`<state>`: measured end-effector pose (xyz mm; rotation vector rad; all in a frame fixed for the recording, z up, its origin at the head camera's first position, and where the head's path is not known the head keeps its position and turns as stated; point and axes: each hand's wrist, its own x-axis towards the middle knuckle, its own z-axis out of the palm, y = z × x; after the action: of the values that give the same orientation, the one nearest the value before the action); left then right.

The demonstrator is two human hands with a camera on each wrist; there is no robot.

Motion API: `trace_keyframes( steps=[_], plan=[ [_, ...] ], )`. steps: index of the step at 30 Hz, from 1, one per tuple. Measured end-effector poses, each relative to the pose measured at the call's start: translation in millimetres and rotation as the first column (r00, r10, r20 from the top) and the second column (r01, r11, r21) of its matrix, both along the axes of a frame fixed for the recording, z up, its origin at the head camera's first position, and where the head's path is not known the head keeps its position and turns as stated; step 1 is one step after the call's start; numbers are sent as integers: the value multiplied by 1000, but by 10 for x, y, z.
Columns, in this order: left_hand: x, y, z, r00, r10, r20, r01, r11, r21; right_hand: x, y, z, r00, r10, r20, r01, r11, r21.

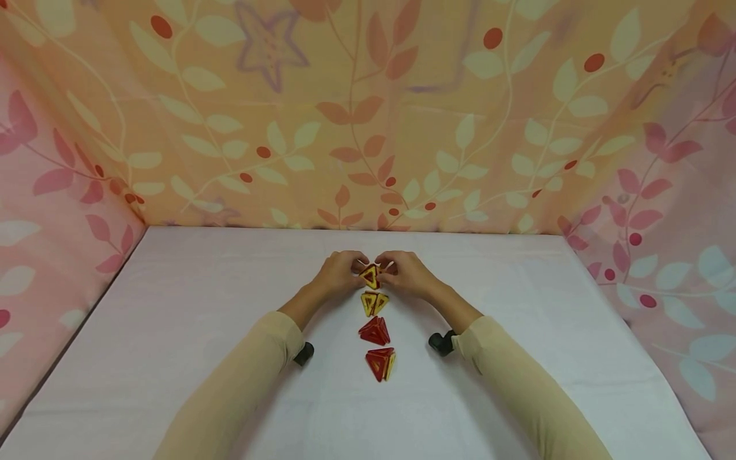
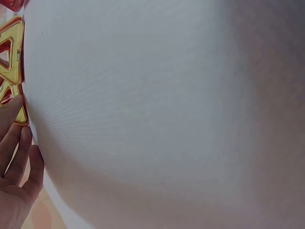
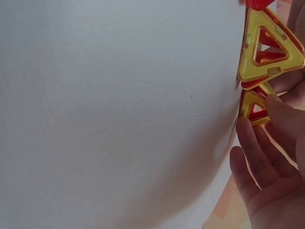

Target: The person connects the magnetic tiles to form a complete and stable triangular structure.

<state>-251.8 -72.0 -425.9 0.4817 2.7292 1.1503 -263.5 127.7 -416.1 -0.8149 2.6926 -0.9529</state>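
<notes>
Four triangular magnetic-tile pyramids stand in a column on the white table. The farthest pyramid (image 1: 370, 276), in yellow and red, is between both hands. My left hand (image 1: 339, 271) pinches its left side between thumb and fingers. From the other side my right hand (image 1: 409, 273) pinches it, the thumb on a yellow tile (image 3: 249, 106) in the right wrist view. Just nearer is a yellow pyramid (image 1: 368, 304) with red edges, its yellow face (image 2: 15, 67) showing in the left wrist view.
Closer to me are a red pyramid (image 1: 375, 331) and a red-and-yellow pyramid (image 1: 378, 363). The white cloth-covered table (image 1: 201, 287) ends at a floral curtain (image 1: 356, 160) behind, with pink curtains at both sides. Black wrist cameras (image 1: 441, 344) hang under the sleeves.
</notes>
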Motion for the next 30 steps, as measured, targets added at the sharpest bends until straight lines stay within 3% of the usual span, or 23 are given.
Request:
trace_keyframes(
  steps=[9, 16, 23, 30],
  plan=[
    [-3, -1, -7, 1000, -16, 2, 16, 1000, 10, 12, -7, 5, 1000, -15, -3, 15, 1000, -9],
    [19, -11, 7, 998, -51, -40, 50, 998, -39, 20, -1, -5, 1000, -5, -18, 4, 999, -32],
    [37, -4, 17, 998, -52, -47, 47, 995, -91, 45, -7, -10, 1000, -11, -25, 11, 1000, -16],
    [58, -2, 36, 997, -45, -60, 40, 996, -85, 85, -24, 6, 1000, -16, -24, 16, 1000, -19]
  ],
)
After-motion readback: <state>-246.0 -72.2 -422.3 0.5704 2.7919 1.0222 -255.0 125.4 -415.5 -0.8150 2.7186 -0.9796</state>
